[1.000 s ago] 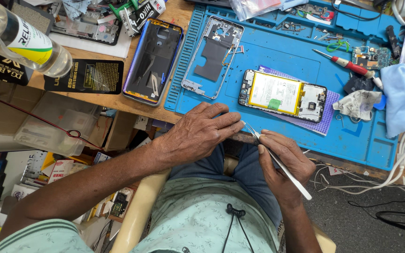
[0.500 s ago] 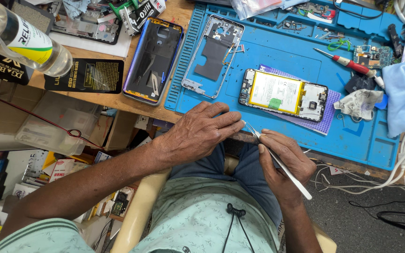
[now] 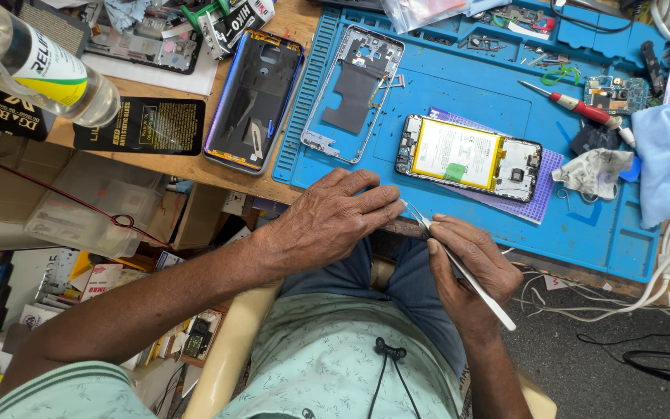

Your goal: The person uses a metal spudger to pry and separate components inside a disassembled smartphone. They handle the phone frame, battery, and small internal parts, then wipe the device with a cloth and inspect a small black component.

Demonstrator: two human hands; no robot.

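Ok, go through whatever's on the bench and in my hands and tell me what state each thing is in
Opened phone: back off, yellow battery exposed, lying flat on a purple pad.
Back cover: detached, inside face up.
Mid frame: removed, flat on the blue mat.
Screwdriver: laid down, unused.
Clear bottle: lying on its side.
Tweezers: held in right hand, tips at left hand fingertips.

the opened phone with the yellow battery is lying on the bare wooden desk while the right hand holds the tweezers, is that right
Not quite. The opened phone lies on a purple pad on the blue work mat, not on the bare wood. The right hand does hold the tweezers. The head view shows it.
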